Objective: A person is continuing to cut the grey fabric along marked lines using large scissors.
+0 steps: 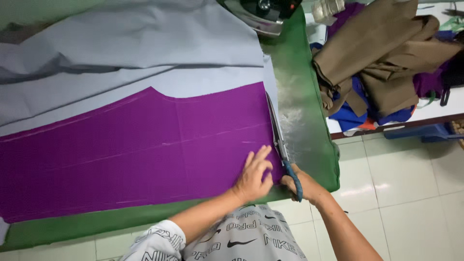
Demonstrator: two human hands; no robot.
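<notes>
The left hand (253,176) lies flat, released, pressing the purple cloth panel (135,145) so it stays smooth; just beside, the right hand (302,186) is clenched around the blue-handled scissors (280,145) along the cloth edge.

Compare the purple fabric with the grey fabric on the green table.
The purple fabric lies on top, flat and smooth; the grey fabric lies beneath it, with folds farther back. The left hand presses the purple; the scissors in the right hand run along its edge. Both rest on the green table.

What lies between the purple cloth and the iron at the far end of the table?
In the head view, grey cloth lies between the purple cloth and the iron.
</notes>
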